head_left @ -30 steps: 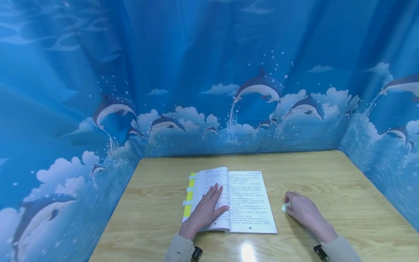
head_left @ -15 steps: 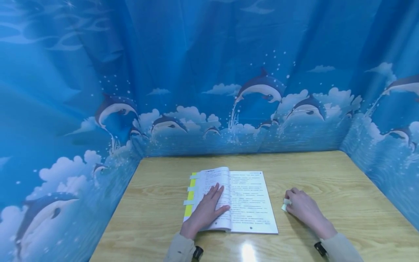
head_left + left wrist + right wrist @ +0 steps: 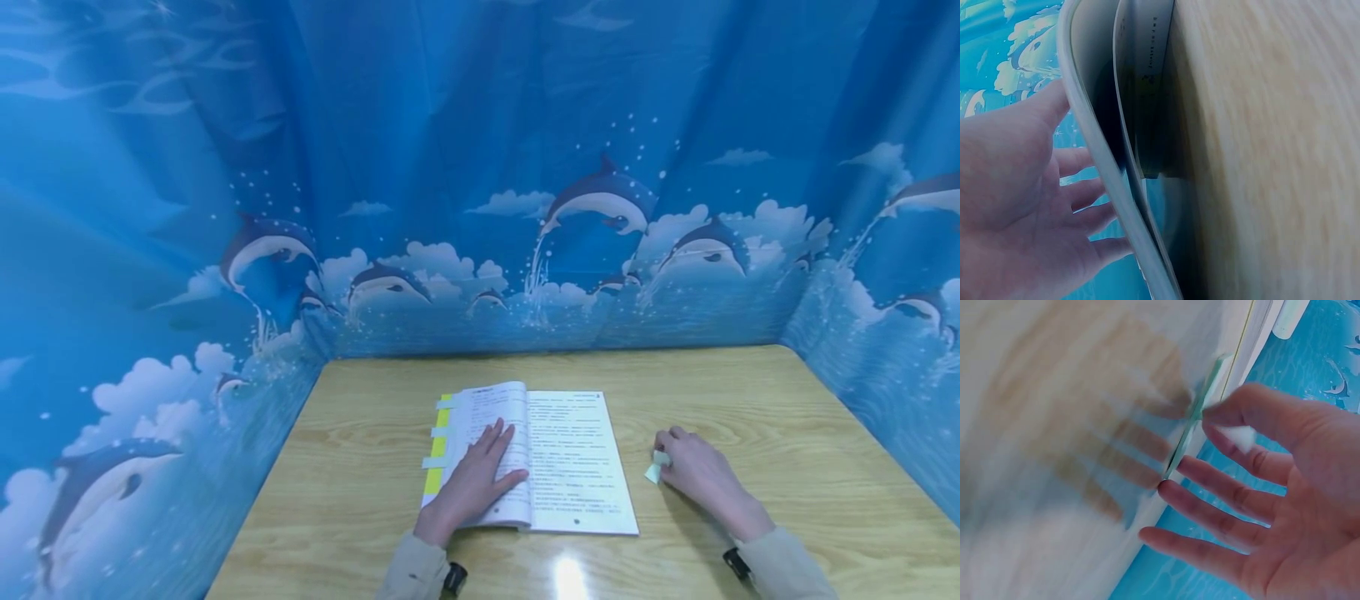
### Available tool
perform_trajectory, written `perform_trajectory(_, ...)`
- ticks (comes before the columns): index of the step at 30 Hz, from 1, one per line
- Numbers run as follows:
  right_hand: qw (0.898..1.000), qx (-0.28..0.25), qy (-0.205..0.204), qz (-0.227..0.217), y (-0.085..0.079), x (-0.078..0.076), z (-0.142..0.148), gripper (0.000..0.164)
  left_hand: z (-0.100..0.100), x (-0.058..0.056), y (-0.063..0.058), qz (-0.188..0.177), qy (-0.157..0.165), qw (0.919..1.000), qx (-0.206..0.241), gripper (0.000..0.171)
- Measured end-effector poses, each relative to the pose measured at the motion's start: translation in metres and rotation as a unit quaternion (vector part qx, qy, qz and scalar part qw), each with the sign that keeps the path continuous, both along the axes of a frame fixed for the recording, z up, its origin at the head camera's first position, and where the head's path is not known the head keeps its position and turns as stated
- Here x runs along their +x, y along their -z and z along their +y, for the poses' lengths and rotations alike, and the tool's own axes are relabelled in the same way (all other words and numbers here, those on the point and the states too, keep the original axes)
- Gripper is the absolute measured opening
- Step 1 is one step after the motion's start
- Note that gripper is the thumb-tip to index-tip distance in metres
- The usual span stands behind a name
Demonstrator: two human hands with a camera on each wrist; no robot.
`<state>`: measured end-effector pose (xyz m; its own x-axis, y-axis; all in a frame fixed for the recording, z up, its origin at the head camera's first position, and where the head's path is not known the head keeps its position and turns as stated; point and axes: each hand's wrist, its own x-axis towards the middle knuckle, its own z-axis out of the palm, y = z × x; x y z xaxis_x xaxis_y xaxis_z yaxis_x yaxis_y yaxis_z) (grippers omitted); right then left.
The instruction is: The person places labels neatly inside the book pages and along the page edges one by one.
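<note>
An open book (image 3: 577, 467) lies on the wooden table, its left pages curving up toward the spine. My left hand (image 3: 474, 482) rests flat on the left page, fingers spread; the left wrist view shows the same hand (image 3: 1029, 194) against the curved pages (image 3: 1100, 144). Right of the book, my right hand (image 3: 705, 477) pinches a pale green sticky note (image 3: 653, 472) between thumb and index finger. Close up, a thin green pad (image 3: 1194, 419) lies on the table under the thumb of my right hand (image 3: 1272, 494), other fingers fairly straight.
Several pale sticky tabs (image 3: 433, 462) stick out from the book's left edge over a yellow strip (image 3: 432, 483). A blue dolphin curtain (image 3: 480, 208) hangs behind and beside the table (image 3: 360, 467). Dark bands (image 3: 453, 578) sit on both wrists.
More of the pale green note shows at my right fingertips, as a piece lifts away from the rest. My left hand stays still on the page.
</note>
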<state>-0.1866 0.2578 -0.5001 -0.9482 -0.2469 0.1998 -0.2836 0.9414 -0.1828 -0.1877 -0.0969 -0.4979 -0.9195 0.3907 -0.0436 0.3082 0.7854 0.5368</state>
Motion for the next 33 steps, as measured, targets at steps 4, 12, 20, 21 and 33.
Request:
perform_trajectory(4, 1.0, 0.0, -0.011, 0.004, -0.001, 0.0, 0.0, 0.02, 0.0, 0.0, 0.0, 0.001, -0.001, 1.0, -0.001, 0.077)
perform_trajectory(12, 1.0, -0.005, -0.02, 0.015, -0.003, 0.0, -0.001, 0.026, 0.0, -0.001, 0.0, -0.003, -0.001, 1.0, -0.001, 0.077)
perform_trajectory(20, 1.0, -0.005, -0.019, 0.02, -0.001, -0.002, 0.001, 0.027, 0.0, -0.001, 0.0, 0.002, 0.001, 1.0, 0.0, 0.076)
perform_trajectory(21, 1.0, -0.004, -0.02, 0.02, -0.001, -0.002, 0.001, 0.026, 0.0, -0.001, 0.0, 0.002, 0.0, 1.0, -0.001, 0.076)
perform_trajectory(33, 0.999, -0.037, -0.021, 0.006, 0.001, -0.011, 0.009, 0.029, 0.0, 0.0, -0.001, -0.005, 0.0, 1.0, 0.003, 0.077)
